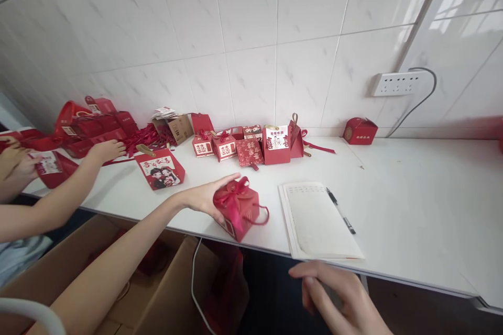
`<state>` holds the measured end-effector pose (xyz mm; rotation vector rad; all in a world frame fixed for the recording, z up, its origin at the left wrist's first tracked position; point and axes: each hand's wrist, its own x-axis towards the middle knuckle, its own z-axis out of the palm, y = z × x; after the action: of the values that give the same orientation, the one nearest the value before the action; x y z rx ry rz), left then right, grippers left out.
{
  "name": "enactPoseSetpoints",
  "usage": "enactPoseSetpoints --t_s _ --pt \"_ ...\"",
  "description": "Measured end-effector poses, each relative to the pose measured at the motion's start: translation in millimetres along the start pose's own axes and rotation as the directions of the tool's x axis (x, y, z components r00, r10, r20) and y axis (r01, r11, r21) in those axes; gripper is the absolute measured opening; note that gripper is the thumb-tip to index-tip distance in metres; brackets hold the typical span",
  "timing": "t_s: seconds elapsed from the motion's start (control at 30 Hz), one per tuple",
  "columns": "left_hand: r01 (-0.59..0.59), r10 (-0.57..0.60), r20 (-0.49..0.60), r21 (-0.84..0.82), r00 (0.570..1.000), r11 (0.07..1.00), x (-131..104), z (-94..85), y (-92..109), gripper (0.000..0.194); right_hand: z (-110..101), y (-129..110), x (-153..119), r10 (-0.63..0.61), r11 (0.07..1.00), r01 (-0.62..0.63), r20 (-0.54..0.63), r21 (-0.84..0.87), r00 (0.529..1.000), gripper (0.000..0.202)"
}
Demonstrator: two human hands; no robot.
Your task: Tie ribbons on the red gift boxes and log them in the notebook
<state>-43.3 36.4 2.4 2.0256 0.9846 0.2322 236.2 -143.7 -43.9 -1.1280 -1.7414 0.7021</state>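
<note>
My left hand (203,200) is wrapped around the side of a red candy box (247,214) near the table's front edge. A glossy red ribbon bow (234,204) tops this box, and a dark red cord handle loops out on its right. My right hand (334,290) hovers just off the table edge, below an open notebook (318,222). Its fingers are loosely bent and apart, with nothing in them. Left of my left hand stands a red box with a cartoon couple (161,170) and a gold loop on top.
Several small red boxes (203,145) stand along the wall. A black pen (341,212) lies beside the notebook; a lone red box (360,132) sits farther right. At left, co-workers' hands (106,151) are among red boxes and ribbons. Below is an open cardboard carton (168,285).
</note>
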Motion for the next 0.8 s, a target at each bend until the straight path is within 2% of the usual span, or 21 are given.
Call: enactPoseSetpoints --t_s 0.07,0.17,0.2,0.27,0.33,0.4,0.47,0.53,0.6,0.8 --pt "-0.051 0.054 0.092 -0.030 0.994 0.998 1 6.5 12 0.111 -3 9 16 0.023 0.999 -0.024 0.036 0.044 0.999 0.028" --pt "-0.048 0.053 0.102 -0.056 0.993 0.997 8 11.1 17 0.091 -4 28 43 0.120 0.990 -0.116 -0.055 0.079 0.991 0.031" --pt "-0.032 0.034 0.057 -0.049 0.998 0.998 11 13.0 16 0.084 -3 35 52 0.161 0.983 -0.152 -0.079 0.104 0.984 0.033" --pt "0.014 -0.017 -0.148 -0.019 0.989 1.000 15 19.7 15 0.066 0 47 70 0.252 0.951 -0.233 -0.070 0.202 0.965 0.037" --pt "0.043 -0.040 -0.389 -0.002 0.920 0.999 15 31.0 17 0.046 4 55 84 0.355 0.882 -0.335 0.002 0.331 0.935 0.042" --pt "0.001 0.009 -0.524 0.019 0.852 1.000 12 45.7 25 0.034 9 59 94 0.428 0.795 -0.424 0.093 0.435 0.899 0.047" --pt "-0.078 0.105 -0.533 0.073 0.840 0.994 8 60.8 35 0.029 15 58 101 0.443 0.740 -0.466 0.170 0.485 0.880 0.048" --pt "-0.126 0.175 -0.501 0.129 0.847 0.984 7 72.8 43 0.024 21 56 105 0.416 0.729 -0.461 0.208 0.506 0.885 0.047" --pt "-0.140 0.194 -0.474 0.147 0.859 0.979 9 79.7 45 0.019 26 54 107 0.383 0.723 -0.434 0.211 0.537 0.899 0.042" --pt "-0.231 0.250 -0.366 0.096 0.896 0.968 10 78.6 35 0.014 29 48 98 0.351 0.635 -0.386 0.196 0.669 0.916 0.035"
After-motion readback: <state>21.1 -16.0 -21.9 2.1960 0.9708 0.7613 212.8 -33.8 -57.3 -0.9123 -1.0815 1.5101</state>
